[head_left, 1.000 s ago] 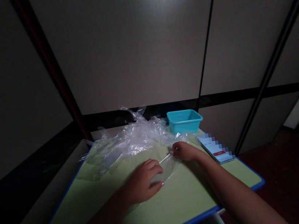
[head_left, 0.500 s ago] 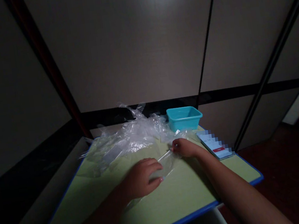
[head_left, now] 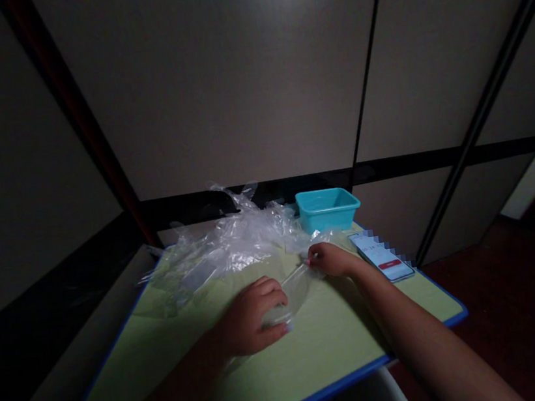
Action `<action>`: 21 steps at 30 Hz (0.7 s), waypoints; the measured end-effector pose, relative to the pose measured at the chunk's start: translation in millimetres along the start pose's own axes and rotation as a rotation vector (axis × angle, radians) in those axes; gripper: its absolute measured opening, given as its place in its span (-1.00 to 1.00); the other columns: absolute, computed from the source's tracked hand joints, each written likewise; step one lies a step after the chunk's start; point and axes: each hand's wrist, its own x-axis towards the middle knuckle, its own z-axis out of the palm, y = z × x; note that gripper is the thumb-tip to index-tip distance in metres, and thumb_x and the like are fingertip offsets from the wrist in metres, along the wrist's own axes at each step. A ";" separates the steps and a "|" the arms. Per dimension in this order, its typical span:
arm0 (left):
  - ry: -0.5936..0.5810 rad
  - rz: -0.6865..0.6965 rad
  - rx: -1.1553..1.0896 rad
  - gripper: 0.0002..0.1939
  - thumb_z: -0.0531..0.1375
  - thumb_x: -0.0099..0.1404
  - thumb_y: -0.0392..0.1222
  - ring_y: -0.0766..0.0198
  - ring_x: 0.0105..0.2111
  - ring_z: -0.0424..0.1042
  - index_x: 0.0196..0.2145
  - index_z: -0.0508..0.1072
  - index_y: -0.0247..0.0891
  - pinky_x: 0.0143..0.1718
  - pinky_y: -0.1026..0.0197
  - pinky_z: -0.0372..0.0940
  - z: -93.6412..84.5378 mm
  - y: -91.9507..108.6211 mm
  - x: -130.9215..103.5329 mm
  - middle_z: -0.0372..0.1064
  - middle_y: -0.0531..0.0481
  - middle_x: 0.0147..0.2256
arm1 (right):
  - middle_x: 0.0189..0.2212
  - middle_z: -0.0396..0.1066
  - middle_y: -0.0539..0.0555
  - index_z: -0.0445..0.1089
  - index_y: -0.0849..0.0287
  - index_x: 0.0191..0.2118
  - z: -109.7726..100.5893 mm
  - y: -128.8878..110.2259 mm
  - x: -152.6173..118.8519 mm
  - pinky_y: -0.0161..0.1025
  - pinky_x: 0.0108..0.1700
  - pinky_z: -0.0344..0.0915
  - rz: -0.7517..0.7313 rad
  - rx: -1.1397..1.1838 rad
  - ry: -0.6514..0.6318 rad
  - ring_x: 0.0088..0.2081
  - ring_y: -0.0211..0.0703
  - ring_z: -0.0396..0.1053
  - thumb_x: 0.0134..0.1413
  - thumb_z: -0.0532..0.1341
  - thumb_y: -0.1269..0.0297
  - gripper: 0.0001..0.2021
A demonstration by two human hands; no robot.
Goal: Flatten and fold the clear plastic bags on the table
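Observation:
A thin clear plastic bag [head_left: 298, 292] lies over the middle of the green table, stretched between my two hands. My left hand [head_left: 257, 313] rests on its left part, thumb and fingers spread apart. At the bag's right end, my right hand [head_left: 324, 260] pinches the plastic between thumb and fingertips. Behind my hands spreads a crumpled heap of clear plastic bags [head_left: 247, 236], reaching from the table's left edge toward the teal basin.
A teal basin [head_left: 330, 220] stands at the back right of the table [head_left: 319, 365]. A lit phone [head_left: 383, 256] lies to the right of my right hand. Cabinet panels rise behind the table, and part of a white seat [head_left: 389, 395] shows below its front edge.
The left thumb and fingers are slightly farther apart over the bag. Otherwise the hands hold nearly the same places, and the whole view has shifted a little.

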 end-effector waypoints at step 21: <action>0.112 -0.053 0.031 -0.28 0.18 0.10 -0.13 0.04 0.03 0.17 0.18 -0.01 -0.21 0.04 0.01 0.16 3.6 -14.1 -7.4 0.09 -0.19 0.08 | -0.60 0.39 0.05 0.40 0.28 -0.37 -3.7 1.0 -0.5 -0.38 -0.50 0.10 0.121 0.091 -0.019 -0.60 -0.30 0.27 0.15 0.07 0.29 -0.78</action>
